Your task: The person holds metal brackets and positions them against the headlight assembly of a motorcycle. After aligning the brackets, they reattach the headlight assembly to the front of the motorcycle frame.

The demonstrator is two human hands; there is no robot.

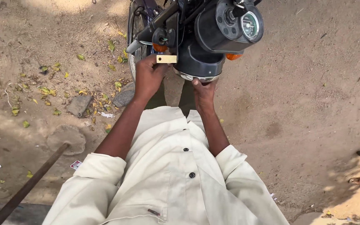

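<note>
Left fingers: clenched round a small flat tan tag (166, 59), rectangular with a hole near one end, pinched at the side of the headlamp (198, 62); thumb on top.
Right fingers: pressed up against the chrome rim (196, 76) from beneath; curled, but whether they grip the rim or only prop it I cannot tell.
Left hand (148, 77): raised beside the lamp shell, wrist bent, sleeve rolled above the elbow.
Right hand (203, 93): under the lamp, palm up.
Headlamp: black glossy shell, round, with a bright metal ring at its lower edge; it hangs at the front of a motorcycle, between the orange indicators (233, 56).
Step, as I judge it: work at the lamp mount, one hand steadying the shell, the other at its side fixing.
Next move, as I judge it: calls for a steady hold below while the tag end is worked; a slip could drop the ring.
Around: round dial (250, 26) with a glass face above; front wheel (136, 29) behind; dusty ground (305, 104), rough and sandy, with dry leaves (46, 90), flat stones (79, 105) and a dark rod (26, 187) at lower left.
</note>
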